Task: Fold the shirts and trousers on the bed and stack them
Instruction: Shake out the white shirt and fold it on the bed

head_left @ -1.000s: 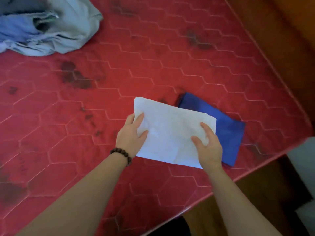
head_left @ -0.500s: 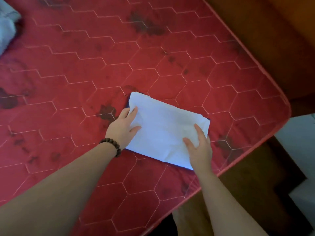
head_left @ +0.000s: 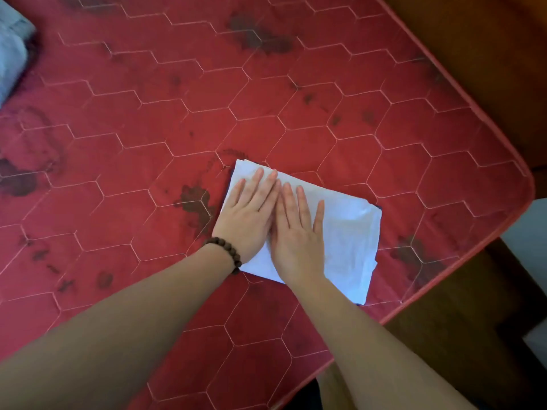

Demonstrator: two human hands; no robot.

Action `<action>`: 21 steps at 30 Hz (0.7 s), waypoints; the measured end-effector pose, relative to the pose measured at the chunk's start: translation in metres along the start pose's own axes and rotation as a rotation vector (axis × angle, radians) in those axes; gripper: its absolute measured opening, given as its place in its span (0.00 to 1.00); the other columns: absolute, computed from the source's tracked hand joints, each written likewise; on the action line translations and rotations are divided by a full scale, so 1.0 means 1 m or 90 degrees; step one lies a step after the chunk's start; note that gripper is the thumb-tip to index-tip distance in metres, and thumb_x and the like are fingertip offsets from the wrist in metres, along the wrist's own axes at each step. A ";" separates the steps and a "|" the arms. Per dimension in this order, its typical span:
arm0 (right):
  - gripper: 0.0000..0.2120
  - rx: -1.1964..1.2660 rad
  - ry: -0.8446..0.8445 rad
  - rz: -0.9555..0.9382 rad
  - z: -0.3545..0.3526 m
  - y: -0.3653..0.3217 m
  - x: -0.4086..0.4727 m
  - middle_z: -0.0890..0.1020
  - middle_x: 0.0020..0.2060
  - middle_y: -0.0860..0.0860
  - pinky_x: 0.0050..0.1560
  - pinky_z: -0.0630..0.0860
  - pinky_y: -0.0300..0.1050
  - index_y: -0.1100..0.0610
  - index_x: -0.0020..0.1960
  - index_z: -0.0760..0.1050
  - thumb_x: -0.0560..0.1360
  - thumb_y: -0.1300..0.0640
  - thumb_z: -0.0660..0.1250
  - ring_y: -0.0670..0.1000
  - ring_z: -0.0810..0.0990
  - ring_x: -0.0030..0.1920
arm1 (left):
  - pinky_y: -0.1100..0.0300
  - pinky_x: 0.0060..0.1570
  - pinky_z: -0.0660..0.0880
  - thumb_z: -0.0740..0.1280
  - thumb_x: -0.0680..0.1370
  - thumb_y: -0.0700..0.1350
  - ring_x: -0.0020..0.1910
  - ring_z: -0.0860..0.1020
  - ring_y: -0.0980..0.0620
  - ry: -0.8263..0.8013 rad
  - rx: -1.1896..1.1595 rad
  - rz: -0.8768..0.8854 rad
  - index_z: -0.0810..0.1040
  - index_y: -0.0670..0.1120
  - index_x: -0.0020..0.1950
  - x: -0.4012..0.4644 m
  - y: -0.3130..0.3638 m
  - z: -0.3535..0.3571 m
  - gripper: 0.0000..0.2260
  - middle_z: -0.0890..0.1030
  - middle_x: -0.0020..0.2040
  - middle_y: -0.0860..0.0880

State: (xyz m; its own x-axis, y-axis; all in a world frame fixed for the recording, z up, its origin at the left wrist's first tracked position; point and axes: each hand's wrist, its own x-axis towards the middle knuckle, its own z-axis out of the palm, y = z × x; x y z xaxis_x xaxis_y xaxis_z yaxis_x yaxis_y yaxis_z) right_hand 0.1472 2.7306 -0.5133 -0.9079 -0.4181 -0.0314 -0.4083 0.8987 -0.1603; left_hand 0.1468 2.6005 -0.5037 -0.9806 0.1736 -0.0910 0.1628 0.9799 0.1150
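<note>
Head cam has you looking straight down at the red mattress (head_left: 296, 113), the quilted one with the hexagon stitching and a few dark stains. Your folded white garment (head_left: 349, 238) sits near the mattress's near right corner, lying flat. Its long axis runs on a diagonal, from the upper left of the view down to the lower right, so one short end points away from you to the left and the other points toward the mattress edge on your right. A thin sliver of dark blue fabric (head_left: 377, 206) peeks out at the white piece's right-hand corners, so the white one lies right on top of it and almost fully covers it.

Both your hands are flat on the white garment, palms down, fingers straight and spread a bit, not gripping anything. Your left hand (head_left: 250, 214) covers the garment's left end, with a dark bead bracelet (head_left: 226, 250) on that wrist. Your right hand (head_left: 297, 229) is pressed right beside it, the two touching along the index fingers.

Pale blue-grey cloth (head_left: 11, 54) pokes in at the far left edge, well apart from all this.
</note>
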 end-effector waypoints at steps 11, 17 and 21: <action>0.31 -0.085 -0.052 0.126 0.018 0.075 -0.028 0.54 0.77 0.60 0.76 0.45 0.61 0.49 0.78 0.55 0.79 0.36 0.47 0.60 0.50 0.78 | 0.45 0.76 0.50 0.51 0.80 0.56 0.79 0.47 0.43 -0.025 -0.018 -0.021 0.52 0.46 0.80 0.004 -0.008 0.037 0.30 0.48 0.79 0.40; 0.32 -0.065 -0.079 0.182 0.020 0.082 -0.034 0.50 0.77 0.62 0.75 0.44 0.64 0.47 0.78 0.52 0.78 0.34 0.47 0.59 0.43 0.78 | 0.46 0.76 0.52 0.52 0.79 0.57 0.78 0.51 0.42 -0.031 -0.021 -0.048 0.54 0.47 0.79 0.005 -0.009 0.042 0.30 0.51 0.79 0.38; 0.31 -0.043 -0.071 0.188 0.026 0.084 -0.033 0.49 0.77 0.63 0.75 0.43 0.64 0.46 0.78 0.52 0.79 0.35 0.47 0.58 0.42 0.78 | 0.47 0.76 0.51 0.55 0.78 0.56 0.79 0.50 0.44 -0.011 -0.078 -0.036 0.55 0.48 0.79 0.006 -0.015 0.045 0.30 0.50 0.79 0.40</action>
State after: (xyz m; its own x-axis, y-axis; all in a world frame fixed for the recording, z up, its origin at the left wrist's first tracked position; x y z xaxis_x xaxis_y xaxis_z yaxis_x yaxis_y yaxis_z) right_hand 0.1455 2.8167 -0.5513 -0.9737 -0.1460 -0.1748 -0.1370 0.9886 -0.0625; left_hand 0.1433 2.5911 -0.5506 -0.9856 0.1208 -0.1183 0.0913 0.9691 0.2291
